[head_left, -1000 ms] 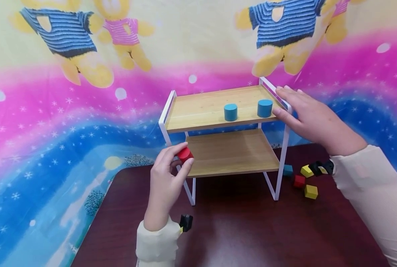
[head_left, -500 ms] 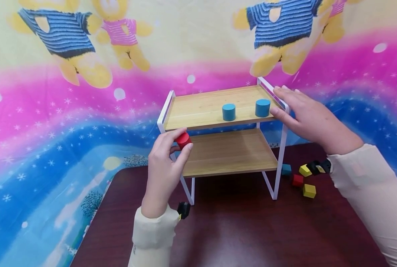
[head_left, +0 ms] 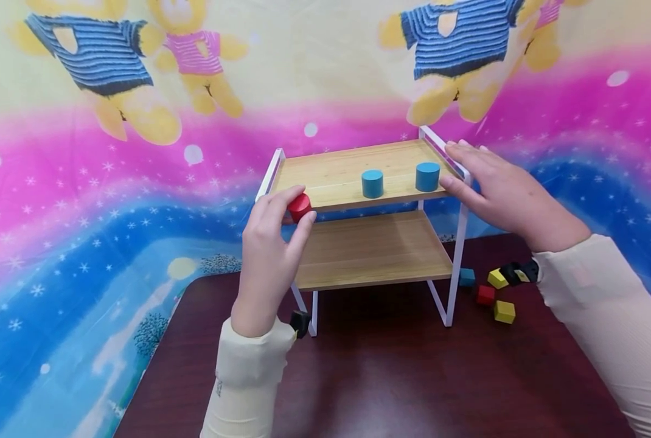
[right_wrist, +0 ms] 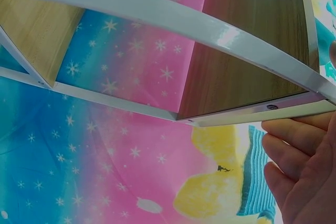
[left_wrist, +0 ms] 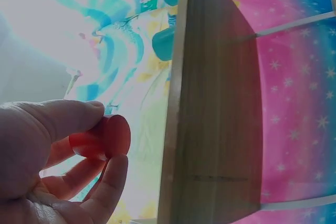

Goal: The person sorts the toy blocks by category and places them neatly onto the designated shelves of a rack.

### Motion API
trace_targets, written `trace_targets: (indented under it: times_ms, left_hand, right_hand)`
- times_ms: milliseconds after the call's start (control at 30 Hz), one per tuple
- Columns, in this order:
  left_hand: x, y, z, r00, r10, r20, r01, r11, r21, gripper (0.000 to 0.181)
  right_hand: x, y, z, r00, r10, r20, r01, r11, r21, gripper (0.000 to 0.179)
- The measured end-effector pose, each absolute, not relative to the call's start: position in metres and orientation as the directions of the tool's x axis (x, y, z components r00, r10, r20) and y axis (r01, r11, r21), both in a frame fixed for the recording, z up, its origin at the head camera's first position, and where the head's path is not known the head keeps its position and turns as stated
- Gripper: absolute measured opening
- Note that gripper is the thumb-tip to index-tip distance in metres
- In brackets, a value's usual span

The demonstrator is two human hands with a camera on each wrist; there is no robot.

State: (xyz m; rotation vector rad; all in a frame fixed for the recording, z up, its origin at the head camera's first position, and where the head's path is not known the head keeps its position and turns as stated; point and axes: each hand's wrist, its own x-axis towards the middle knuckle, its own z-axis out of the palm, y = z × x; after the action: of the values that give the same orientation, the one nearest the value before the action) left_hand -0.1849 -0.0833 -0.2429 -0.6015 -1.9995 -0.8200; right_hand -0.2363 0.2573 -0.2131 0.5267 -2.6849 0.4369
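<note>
Between the thumb and fingers of my left hand (head_left: 271, 249) a red cylinder block (head_left: 300, 207) is pinched, held at the front left of the shelf's upper board (head_left: 331, 176). The left wrist view shows the red cylinder (left_wrist: 102, 137) apart from the board's edge (left_wrist: 170, 129). My right hand (head_left: 514, 194) rests at the right end of the shelf, fingers extended along the white side rail (head_left: 446, 152), thumb close to a blue cylinder (head_left: 427, 177). A second blue cylinder (head_left: 372, 184) stands to its left on the upper board.
The two-tier shelf has a lower board (head_left: 375, 252) and white metal legs (head_left: 457, 267). Right of it on the dark table (head_left: 369, 371) lie a blue block (head_left: 466, 277), a red block (head_left: 485, 295) and yellow blocks (head_left: 504, 312). A patterned cloth (head_left: 112, 182) hangs behind.
My left hand has risen with the red cylinder from about the lower board's height to the upper board's front edge. The right hand stays at the shelf's right rail.
</note>
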Motion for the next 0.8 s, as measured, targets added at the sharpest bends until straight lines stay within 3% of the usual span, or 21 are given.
trace_targets:
  times_ms: [433,800]
  left_hand:
    - [-0.199,-0.078,-0.236,-0.578,0.087,0.811,0.641,0.664,0.386,0.041]
    - [-0.205,-0.075,-0.233,-0.577,0.083,0.813,0.637,0.668,0.384,0.041]
  right_hand:
    - [-0.237,0.258,-0.212,-0.862,-0.302,0.408,-0.417,0.880,-0.230,0.073]
    - [-0.238,0.258,-0.213,-0.859,-0.303,0.412,-0.420,0.879,-0.228,0.073]
